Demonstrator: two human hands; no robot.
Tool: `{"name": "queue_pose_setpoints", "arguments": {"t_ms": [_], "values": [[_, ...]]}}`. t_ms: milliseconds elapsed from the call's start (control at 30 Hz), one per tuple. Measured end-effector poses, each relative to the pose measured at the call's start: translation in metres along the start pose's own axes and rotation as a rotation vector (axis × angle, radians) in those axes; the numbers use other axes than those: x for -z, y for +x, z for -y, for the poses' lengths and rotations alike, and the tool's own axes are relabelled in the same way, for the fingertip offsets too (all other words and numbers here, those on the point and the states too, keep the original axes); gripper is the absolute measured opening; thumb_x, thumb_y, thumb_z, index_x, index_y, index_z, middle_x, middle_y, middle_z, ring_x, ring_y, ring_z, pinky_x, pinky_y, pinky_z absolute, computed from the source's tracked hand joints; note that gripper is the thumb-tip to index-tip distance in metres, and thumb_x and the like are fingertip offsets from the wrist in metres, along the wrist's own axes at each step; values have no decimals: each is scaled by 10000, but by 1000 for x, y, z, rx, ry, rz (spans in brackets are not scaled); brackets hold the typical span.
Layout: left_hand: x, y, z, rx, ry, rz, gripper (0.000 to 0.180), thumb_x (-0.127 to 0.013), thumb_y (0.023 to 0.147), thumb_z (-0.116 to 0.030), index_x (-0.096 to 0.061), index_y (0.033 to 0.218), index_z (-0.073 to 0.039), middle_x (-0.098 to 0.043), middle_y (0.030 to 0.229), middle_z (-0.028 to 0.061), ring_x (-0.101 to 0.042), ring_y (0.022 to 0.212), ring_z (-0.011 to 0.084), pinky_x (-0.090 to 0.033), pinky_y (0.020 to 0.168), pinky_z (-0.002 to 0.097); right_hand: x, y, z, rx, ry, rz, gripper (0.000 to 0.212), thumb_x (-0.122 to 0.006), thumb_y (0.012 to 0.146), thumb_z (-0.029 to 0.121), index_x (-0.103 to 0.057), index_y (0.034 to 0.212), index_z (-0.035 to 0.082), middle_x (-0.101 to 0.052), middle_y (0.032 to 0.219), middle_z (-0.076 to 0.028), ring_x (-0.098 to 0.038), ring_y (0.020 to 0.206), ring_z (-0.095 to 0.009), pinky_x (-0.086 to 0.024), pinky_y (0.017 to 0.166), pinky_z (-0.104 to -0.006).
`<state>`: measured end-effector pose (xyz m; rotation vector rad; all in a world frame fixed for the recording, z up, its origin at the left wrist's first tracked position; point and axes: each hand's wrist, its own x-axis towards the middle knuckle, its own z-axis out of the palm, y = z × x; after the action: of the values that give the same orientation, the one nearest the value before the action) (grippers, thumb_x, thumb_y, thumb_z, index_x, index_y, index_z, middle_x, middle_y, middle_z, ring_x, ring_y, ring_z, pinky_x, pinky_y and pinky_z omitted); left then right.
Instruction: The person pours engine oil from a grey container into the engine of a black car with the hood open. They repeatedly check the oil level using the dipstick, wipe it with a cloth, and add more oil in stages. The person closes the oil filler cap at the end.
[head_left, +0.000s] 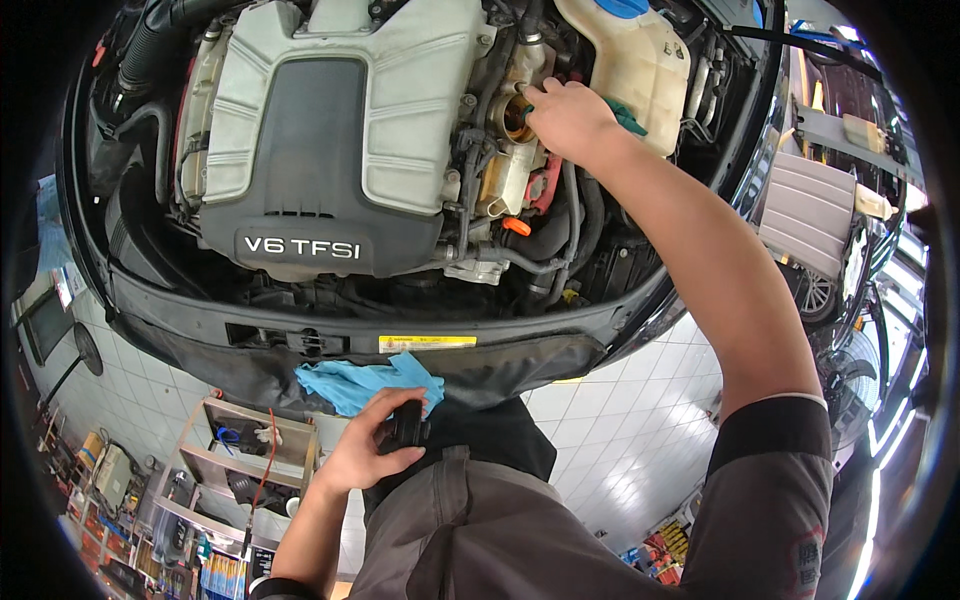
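- An open engine bay (150, 230) of a dark car fills the upper part of the view, its front edge curving across the middle.
- A large engine cover (330, 130) sits in the bay, pale grey around a dark grey centre panel, with white lettering near the front edge.
- A translucent cream fluid tank (640, 65) with a blue cap stands at the bay's far right corner.
- A blue cloth (365, 383) lies crumpled on the black fender cover draped over the bay's front edge.
- The right hand (570, 118) reaches deep into the bay, just right of the engine cover; its fingers are curled at a round brass-coloured opening (515, 117), and a bit of teal cloth (627, 117) shows beside the hand. What it grips, if anything, cannot be told.
- The left hand (375, 450) is held low, near the blue cloth, and is closed around a small black object (408, 425), its thumb lying along the side.
- A small orange cap (516, 227) sits among black hoses, nearer the front edge.
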<state>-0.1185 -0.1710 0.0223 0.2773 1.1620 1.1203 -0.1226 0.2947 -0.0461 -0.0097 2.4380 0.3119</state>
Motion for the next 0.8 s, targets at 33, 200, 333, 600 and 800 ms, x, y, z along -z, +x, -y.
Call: {"name": "queue_pose_setpoints", "arguments": {"t_ms": [33,200,333,600,800], "values": [[0,0,-1,12,5,-4,731,-773,774,37,-511,1453,-38,-528,1313,101,-541,1248,216,-442,1078,338,0,1,-1,16,21,34,216,-645,883,123,-781,1047,86,-631,1320,-32,-607,1183,-245,-524,989,-376],[1,-3,-4,2,-54,-34,732,-773,771,36,-513,1452,-33,-528,1306,105,-545,1247,217,-442,1086,342,-6,9,-7,44,197,110,214,-663,881,127,-779,1060,125,-665,1272,-26,-603,1209,-236,-519,975,-363],[2,-6,0,22,-74,-43,727,-772,772,31,-514,1449,-32,-528,1307,103,-545,1246,216,-442,1090,345,-2,18,-14,60,71,128,212,-681,871,137,-786,1054,159,-679,1275,-4,-598,1231,-224,-512,975,-371],[9,-12,3,5,113,-36,714,-778,775,1,-523,1440,-32,-524,1314,99,-557,1231,217,-452,1076,347,0,25,-9,82,143,215,348,-590,859,41,-754,1156,114,-676,1194,-106,-618,1154,-313,-499,987,-424],[6,-9,0,29,-39,-64,706,-777,774,9,-525,1433,-27,-509,1322,94,-557,1226,212,-453,1077,346,1,29,-14,43,386,220,346,-615,810,5,-761,1111,93,-734,1015,-140,-666,1082,-324,-527,928,-440]]}}
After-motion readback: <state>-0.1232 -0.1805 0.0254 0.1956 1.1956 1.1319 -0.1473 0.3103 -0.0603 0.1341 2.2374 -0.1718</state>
